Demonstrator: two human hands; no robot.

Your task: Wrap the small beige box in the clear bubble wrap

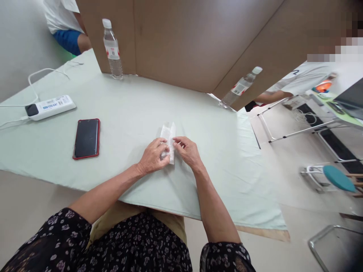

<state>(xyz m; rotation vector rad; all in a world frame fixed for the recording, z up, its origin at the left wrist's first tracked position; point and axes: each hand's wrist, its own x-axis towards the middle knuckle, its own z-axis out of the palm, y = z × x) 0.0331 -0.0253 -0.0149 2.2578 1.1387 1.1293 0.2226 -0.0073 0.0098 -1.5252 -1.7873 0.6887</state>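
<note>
A small folded piece of white, slightly see-through sheet (168, 132) stands up from the cloth in the middle of the table. Whether it is thin plastic or tissue, I cannot tell. My left hand (154, 155) curls its fingers and thumb around the left side and near end of the sheet. On the right side, my right hand (187, 151) pinches the sheet's edge between thumb and fingers. The sheet's near part is partly hidden by my left fingers.
A phone in a red case (86, 139) lies to the left, with a white power strip (53, 107) and cables beyond it. A tall cardboard panel (176, 41) borders the far side. Water bottles (113, 53) (239, 88) stand against it. People sit beyond; a teal stool (338, 178) is at right.
</note>
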